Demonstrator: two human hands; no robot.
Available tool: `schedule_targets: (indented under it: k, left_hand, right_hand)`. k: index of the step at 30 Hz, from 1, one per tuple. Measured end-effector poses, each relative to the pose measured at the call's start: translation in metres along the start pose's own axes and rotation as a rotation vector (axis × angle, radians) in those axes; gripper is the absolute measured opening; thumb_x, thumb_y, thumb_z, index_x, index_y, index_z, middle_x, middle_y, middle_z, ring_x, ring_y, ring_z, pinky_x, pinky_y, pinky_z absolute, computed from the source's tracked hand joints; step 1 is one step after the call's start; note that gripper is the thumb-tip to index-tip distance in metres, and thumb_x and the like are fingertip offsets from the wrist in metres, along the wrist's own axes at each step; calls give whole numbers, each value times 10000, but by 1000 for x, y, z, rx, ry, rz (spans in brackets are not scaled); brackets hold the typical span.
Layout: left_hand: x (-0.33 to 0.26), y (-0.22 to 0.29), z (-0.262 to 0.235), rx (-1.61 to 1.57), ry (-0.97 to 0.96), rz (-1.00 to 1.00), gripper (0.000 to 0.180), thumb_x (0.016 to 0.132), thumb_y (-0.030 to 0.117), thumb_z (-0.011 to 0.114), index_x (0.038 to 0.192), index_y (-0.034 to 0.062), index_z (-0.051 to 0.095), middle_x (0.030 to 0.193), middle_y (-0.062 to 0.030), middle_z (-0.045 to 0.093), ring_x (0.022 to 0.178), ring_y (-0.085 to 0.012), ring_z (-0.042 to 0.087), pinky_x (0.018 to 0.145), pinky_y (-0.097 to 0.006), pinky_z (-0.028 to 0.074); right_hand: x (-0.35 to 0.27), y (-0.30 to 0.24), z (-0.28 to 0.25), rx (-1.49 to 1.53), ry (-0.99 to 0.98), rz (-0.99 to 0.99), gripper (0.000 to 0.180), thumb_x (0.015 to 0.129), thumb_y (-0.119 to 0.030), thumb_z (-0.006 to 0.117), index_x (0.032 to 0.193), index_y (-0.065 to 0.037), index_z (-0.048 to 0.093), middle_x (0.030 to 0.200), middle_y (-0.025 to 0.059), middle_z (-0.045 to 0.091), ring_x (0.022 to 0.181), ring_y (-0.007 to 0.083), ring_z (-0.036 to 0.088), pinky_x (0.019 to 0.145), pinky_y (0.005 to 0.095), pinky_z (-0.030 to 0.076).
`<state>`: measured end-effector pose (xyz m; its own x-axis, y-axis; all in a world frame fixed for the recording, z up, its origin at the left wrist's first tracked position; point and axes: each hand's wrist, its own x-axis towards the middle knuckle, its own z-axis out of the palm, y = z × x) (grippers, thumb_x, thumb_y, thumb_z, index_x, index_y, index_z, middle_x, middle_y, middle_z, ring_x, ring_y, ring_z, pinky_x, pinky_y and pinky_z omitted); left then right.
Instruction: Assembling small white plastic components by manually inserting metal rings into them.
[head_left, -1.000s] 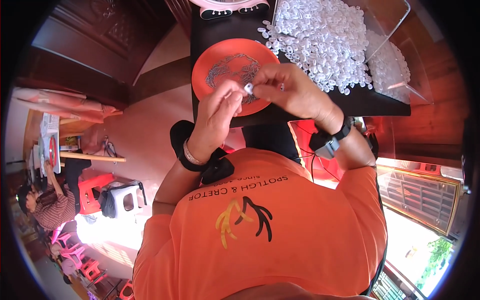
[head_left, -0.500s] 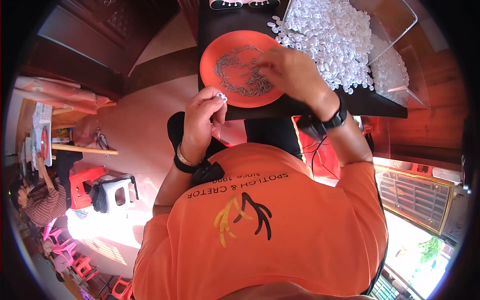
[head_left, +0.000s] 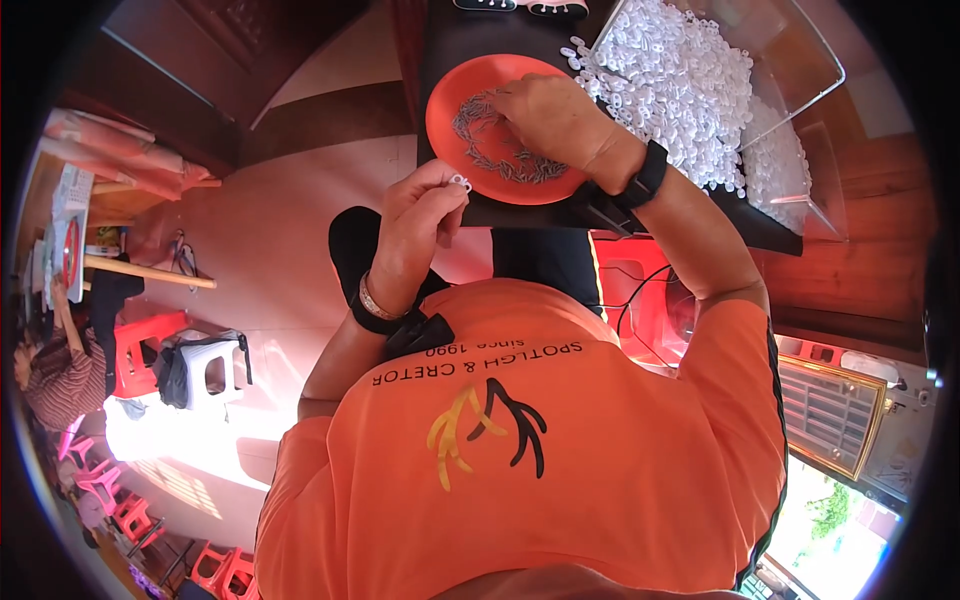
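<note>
The right hand [head_left: 555, 118] hides its own fingertips over the orange plate [head_left: 440, 130]; whether they grip any grey slivers [head_left: 530, 170] cannot be told. The left hand [head_left: 412, 215] pinches, thumb against forefinger, a small white two-holed piece [head_left: 460, 182], partly covered, at the plate's half-past-seven edge. Since half a second ago, the right fingertips have shifted from the plate's three o'clock side toward eleven.
</note>
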<state>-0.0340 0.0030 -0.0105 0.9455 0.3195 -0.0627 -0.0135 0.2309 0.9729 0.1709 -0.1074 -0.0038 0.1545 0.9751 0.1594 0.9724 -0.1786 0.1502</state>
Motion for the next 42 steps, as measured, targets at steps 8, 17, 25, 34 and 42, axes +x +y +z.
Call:
schedule_targets:
  k: [8, 17, 25, 34, 42]
  left_hand:
    - [-3, -4, 0, -62, -11, -35, 163, 837, 169, 503, 746, 38, 538, 556, 18, 459, 470, -50, 399, 428, -204, 293]
    - [-7, -4, 2, 17, -18, 18, 170, 841, 182, 507, 751, 41, 534, 565, 16, 461, 477, -57, 417, 432, -205, 310]
    - [-8, 1, 12, 70, -10, 8, 190, 849, 184, 482, 743, 32, 523, 577, -4, 483, 498, -60, 383, 475, -204, 287]
    - [5, 3, 13, 73, -29, 30, 198, 879, 188, 475, 767, 34, 532, 593, 1, 483, 521, -57, 384, 487, -206, 286]
    - [11, 7, 13, 143, -31, 58, 177, 872, 169, 517, 765, 30, 541, 606, 12, 477, 539, -50, 415, 485, -210, 301]
  right_hand:
    - [-10, 8, -2, 95, 55, 43, 183, 761, -99, 591, 931, -32, 595, 812, 143, 631, 781, 318, 619, 695, 402, 503]
    - [-17, 19, -15, 406, 46, 146, 141, 764, -53, 611, 900, -19, 619, 861, 129, 656, 814, 285, 637, 723, 344, 505]
    - [-33, 24, -17, 983, 94, 348, 185, 826, -11, 577, 1001, 6, 635, 878, 61, 662, 829, 130, 627, 764, 257, 487]
    - [-34, 21, -25, 1091, -6, 377, 176, 845, -50, 594, 1003, 18, 634, 835, 58, 656, 785, 109, 618, 749, 231, 482]
    - [-35, 18, -17, 1085, 46, 404, 183, 882, -177, 602, 864, 5, 614, 699, -13, 570, 645, 59, 516, 614, 209, 435]
